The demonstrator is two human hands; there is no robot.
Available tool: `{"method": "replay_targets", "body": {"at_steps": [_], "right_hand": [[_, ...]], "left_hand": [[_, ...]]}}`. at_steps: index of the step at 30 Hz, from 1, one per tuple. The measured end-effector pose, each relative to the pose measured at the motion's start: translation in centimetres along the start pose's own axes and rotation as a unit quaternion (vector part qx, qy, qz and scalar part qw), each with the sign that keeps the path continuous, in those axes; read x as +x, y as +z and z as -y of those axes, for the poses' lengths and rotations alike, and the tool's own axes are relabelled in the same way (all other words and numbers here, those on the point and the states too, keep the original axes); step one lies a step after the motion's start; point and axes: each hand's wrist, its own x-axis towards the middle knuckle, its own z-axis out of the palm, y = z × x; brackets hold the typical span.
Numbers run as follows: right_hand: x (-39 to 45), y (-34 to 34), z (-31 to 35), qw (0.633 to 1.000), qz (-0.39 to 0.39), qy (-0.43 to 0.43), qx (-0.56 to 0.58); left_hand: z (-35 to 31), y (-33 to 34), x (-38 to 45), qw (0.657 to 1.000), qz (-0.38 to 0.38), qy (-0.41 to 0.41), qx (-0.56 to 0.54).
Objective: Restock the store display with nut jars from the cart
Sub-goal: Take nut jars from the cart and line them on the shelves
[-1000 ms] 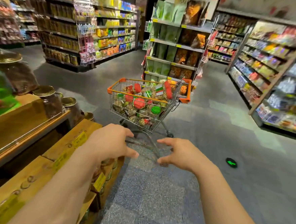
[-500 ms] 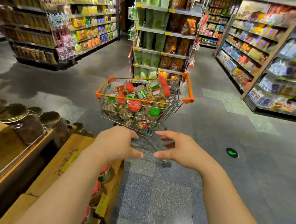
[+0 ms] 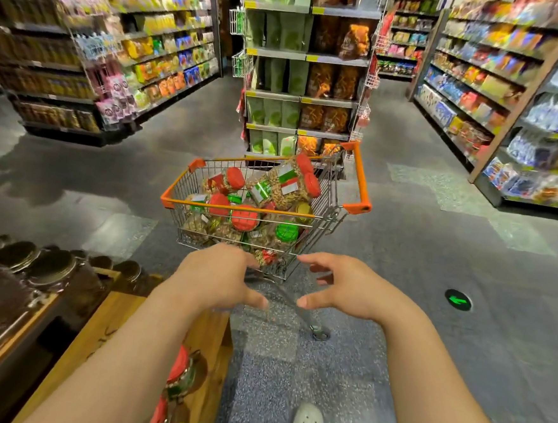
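Glossy grey speckled floor point(image 3: 433, 255) between stocked shelving aisles point(image 3: 497, 94), green arrow marker point(image 3: 458, 300)

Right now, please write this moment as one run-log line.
phase: reaching to cart | left hand: open, empty | right hand: open, empty | nut jars: in cart

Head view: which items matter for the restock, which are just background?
Job:
cart
nut jars piled in it
wooden display at left
left hand and right hand, both empty, reaching toward the cart

Background:
snack shelves
centre rack of bags
green floor arrow
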Motion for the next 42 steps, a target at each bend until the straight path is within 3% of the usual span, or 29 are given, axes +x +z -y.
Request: {"method": "replay_targets", "body": {"at_steps": [10, 22, 30, 37, 42], "right_hand": [[11.8, -12.0, -5.4, 0.997, 0.016, -0.029, -0.075], [22.3, -16.3, -10.2, 0.986, 0.063, -0.040, -0.147], [30.0, -16.8, -11.0, 0.975, 0.100, -0.008, -0.197], [39.8, -17.4, -10.6, 0.951, 0.106, 0.026, -0.289], [48.0, -18.6, -10.5, 0.945, 0.110, 0.056, -0.304]], "left_hand": [[-4.3, -6.8, 15.2, 0.999, -0.043, -0.031, 0.005], [-5.5, -8.2, 27.5, 0.996, -0.033, -0.076, 0.012], [-3.0, -7.9, 35.5, 0.998, 0.026, -0.056, -0.021], [0.8, -8.7, 44.7, 0.997, -0.005, -0.023, 0.068], [5.0, -9.0, 52.0, 0.999, -0.006, -0.006, 0.041]]}}
